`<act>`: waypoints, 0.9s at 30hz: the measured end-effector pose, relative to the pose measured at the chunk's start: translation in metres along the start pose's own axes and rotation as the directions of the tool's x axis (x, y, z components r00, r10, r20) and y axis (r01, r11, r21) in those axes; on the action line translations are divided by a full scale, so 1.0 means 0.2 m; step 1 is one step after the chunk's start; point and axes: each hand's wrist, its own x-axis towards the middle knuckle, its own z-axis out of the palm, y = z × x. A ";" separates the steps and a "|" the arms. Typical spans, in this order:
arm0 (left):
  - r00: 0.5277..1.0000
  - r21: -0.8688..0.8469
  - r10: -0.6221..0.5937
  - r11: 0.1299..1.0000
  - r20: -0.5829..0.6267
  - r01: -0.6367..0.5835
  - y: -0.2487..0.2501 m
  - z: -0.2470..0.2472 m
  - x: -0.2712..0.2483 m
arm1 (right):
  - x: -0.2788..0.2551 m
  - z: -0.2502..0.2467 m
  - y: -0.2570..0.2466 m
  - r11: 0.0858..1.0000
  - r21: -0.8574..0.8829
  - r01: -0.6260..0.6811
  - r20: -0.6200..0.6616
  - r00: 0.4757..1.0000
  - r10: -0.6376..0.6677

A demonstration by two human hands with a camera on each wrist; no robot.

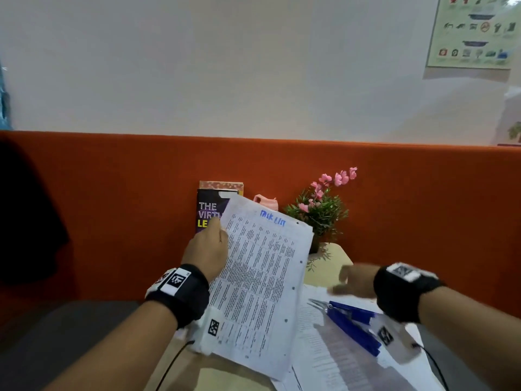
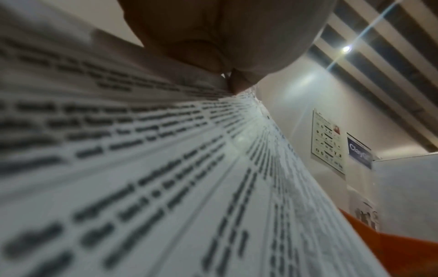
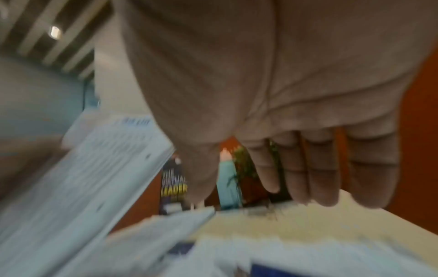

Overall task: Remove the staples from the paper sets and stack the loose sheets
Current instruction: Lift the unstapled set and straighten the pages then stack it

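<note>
Orange fabric covers the partition [image 1: 112,207] behind the pale worktop [image 1: 329,266], the biggest thing in sight. Against it, at the worktop's back edge, stand a dark book [image 1: 207,214] and a small potted plant with pink flowers [image 1: 321,210].

Next in size is the printed paper set [image 1: 259,280], headed in blue handwriting, raised off the worktop and tilted toward the person. The left hand [image 1: 208,249] holds it by the upper left edge, thumb and fingers curled round the margin; the left wrist view shows only the page running away below the palm. More printed sheets [image 1: 324,342] lie flat along the worktop's near right side, and on them rests a blue-handled staple remover [image 1: 352,325], jaws pointing left.

Smaller, the right hand [image 1: 355,280] hovers just above those sheets beyond the tool, blurred, fingers extended and loose, holding nothing.

Judging by its bend, the set is light and floppy, likely to sag or tear at a fastening if pulled. Whether a staple remains cannot be told. It would be best gripped close to the fastened corner and laid flat before prying.
</note>
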 end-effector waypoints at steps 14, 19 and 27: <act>0.998 -0.142 -0.048 0.988 0.036 0.052 0.04 0.05 -0.02 | 0.11 0.09 0.09 0.952 0.279 -0.123 0.042 0.992 0.116; 0.998 -0.098 -0.028 0.995 0.048 0.032 0.09 0.08 -0.06 | 0.01 -0.21 0.12 0.079 0.987 0.137 -0.157 0.906 0.393; 0.992 -0.067 0.115 0.992 0.059 -0.111 0.27 0.20 -0.14 | -0.16 -0.60 -0.24 -0.033 0.753 0.657 -0.596 0.702 0.389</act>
